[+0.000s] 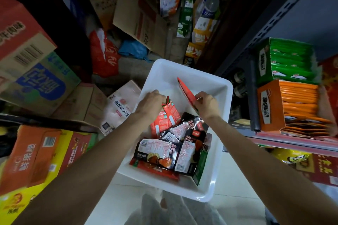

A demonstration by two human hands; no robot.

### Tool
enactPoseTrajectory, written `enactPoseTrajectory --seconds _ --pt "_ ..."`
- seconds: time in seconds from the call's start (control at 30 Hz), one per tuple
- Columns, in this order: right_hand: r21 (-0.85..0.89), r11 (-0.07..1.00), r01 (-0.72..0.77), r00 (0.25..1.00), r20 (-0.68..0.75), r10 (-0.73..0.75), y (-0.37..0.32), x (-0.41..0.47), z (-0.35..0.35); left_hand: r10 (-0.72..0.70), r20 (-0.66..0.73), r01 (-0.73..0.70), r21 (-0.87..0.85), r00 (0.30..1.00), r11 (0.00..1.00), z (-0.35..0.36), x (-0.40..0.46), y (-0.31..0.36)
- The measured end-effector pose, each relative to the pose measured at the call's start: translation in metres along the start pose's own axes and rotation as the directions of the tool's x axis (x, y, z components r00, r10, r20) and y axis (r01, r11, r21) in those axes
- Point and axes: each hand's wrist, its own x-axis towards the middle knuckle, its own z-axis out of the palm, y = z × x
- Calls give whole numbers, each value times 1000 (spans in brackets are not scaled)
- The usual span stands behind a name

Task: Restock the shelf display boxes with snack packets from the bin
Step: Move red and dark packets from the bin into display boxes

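A white plastic bin [184, 71] sits on the floor below me, holding several red and black snack packets [165, 153]. My left hand [150, 101] grips the top of a bunch of red packets [167, 118] inside the bin. My right hand [205, 103] pinches a thin red packet [186, 91], held edge-up above the bin. On the shelf at the right stand a green display box [285, 60] and an orange display box [292, 105], both filled with upright packets.
Stacked cardboard cartons [34, 71] crowd the left side and back. A pale pink carton [119, 107] lies next to the bin's left wall. The grey metal shelf upright [254, 97] rises at the right. More packaged goods [300, 164] sit on the lower shelf.
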Motion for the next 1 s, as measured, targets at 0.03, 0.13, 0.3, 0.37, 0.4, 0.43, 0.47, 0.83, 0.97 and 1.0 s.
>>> enactPoseTrajectory --seconds 0.03,0.13,0.3,0.37,0.4,0.43,0.47,0.83,0.97,1.0 --pt "39 999 19 999 -27 -18 -2 -6 -6 -11 -14 10 -58 1000 998 -6 -5 0" --pt "173 983 52 997 -73 -40 -12 -25 -26 -109 -123 77 -239 986 968 -33 -19 4" --pt "199 975 103 991 -102 -84 -32 -41 -67 -56 -437 -13 -152 898 988 -90 -38 22" --pt "236 969 69 995 -88 -49 -40 -45 -80 -29 -529 -61 -152 848 986 -103 -44 34" --pt "304 952 19 998 -55 -2 -44 -48 -85 -8 -578 -88 -137 816 987 -106 -48 41" --pt "397 916 -52 998 -7 59 -48 -50 -89 43 -629 -138 -104 776 985 -108 -53 48" --pt "509 849 -139 990 69 121 -54 -53 -93 131 -667 -199 -27 734 980 -107 -58 55" --pt "836 434 -335 940 330 89 -66 -77 -123 705 -531 -672 302 471 676 -71 -69 89" --pt "798 507 -327 944 303 132 -60 -81 -135 657 -505 -716 103 560 690 -65 -66 93" --pt "791 521 -322 946 291 143 -57 -81 -137 593 -524 -705 -21 611 708 -64 -66 95"
